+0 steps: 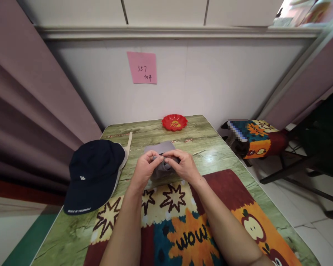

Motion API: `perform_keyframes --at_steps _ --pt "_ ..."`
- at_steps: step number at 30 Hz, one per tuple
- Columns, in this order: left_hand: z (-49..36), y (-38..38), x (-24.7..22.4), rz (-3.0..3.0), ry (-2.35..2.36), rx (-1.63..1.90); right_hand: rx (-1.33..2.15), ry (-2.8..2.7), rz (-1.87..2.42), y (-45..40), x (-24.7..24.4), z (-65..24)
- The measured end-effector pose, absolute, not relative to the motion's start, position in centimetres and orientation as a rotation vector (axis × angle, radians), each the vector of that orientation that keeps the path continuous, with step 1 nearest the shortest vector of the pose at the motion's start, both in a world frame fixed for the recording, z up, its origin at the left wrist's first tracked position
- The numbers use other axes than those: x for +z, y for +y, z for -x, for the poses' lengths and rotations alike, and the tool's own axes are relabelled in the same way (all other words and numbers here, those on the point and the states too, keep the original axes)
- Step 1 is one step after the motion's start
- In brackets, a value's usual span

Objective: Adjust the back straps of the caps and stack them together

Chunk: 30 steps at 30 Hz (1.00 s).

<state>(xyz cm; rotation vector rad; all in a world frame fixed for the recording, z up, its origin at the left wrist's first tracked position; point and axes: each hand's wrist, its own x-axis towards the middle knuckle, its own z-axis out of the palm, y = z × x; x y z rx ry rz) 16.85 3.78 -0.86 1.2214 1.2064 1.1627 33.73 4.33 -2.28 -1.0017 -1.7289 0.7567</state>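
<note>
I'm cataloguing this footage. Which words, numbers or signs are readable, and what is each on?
"357": pink paper on the wall; characters beneath unclear.
"WOW": patterned mat.
"WOW": matching cover at right.
"BELIEVE IN YOURSELF": navy cap, on its brim; first word blurry.
Too small to read: emblem on the cap's front, mark inside the red dish.

The grey cap [160, 147] appears to be soft, matt cloth, like the navy cap [96, 162] with its flat-looking weave. The scalloped red dish [174, 122] looks like glossy plastic. The counter [147, 132] is smooth and shiny, wood-patterned; the printed mat [222, 186] smooth, duller. The pink note [141, 67] is matt paper, the curtain [41, 92] draped cloth.
</note>
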Motion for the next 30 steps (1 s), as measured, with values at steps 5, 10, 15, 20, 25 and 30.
perform_keyframes --at_steps 5,10,15,20,25,30 --pt "-16.54 3.86 -1.0 -1.242 1.091 1.046 0.792 -1.731 0.993 4.71 -2.79 -34.01" --pt "-16.12 4.1 -1.29 -1.2 1.084 0.993 0.98 -1.675 0.93 4.86 -2.96 -34.08" --pt "-16.16 4.06 -1.27 -1.067 0.995 0.999 1.341 -1.476 0.825 4.67 -2.59 -34.0" --pt "-16.55 3.93 -1.3 -0.994 0.971 1.029 1.58 -1.254 0.753 4.52 -2.26 -34.04" --pt "-16.75 3.89 -1.33 -1.019 0.935 1.042 1.657 -1.146 0.654 4.53 -2.66 -33.99" --pt "-16.8 3.83 -1.33 -1.065 0.915 1.053 1.676 -1.076 0.654 4.59 -2.82 -33.89"
